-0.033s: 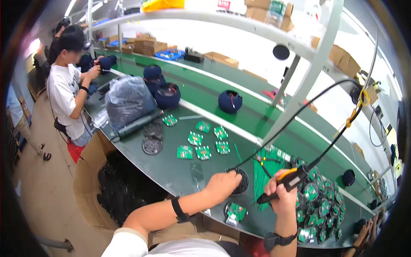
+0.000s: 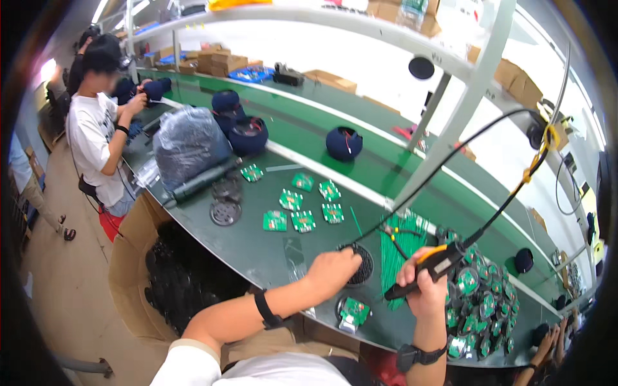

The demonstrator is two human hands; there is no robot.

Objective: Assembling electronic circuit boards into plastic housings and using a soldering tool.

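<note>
My left hand (image 2: pixel 333 273) reaches over the near left edge of a round black dish (image 2: pixel 368 273) full of small dark pieces, too small to name surely. Its fingers are pinched together, and whatever lies between them is hidden. A black and orange electric screwdriver (image 2: pixel 441 264) is gripped in my right hand (image 2: pixel 425 289), its cord running up to the right and its tip pointing left over the table. Just below the dish lies a round black housing with a green circuit board (image 2: pixel 354 313) on it. A bundle of green wires (image 2: pixel 393 270) lies behind the screwdriver tip, with pliers (image 2: pixel 394 238) on it.
Several green circuit boards (image 2: pixel 291 199) lie on the table (image 2: pixel 251 248). At right is a heap of housings with boards (image 2: pixel 479 302). A bagged bundle (image 2: pixel 190 148) stands left, above a cardboard box (image 2: pixel 132 276) of black parts. Dark round housings (image 2: pixel 344 143) sit on the green conveyor. A co-worker (image 2: pixel 96 128) stands far left.
</note>
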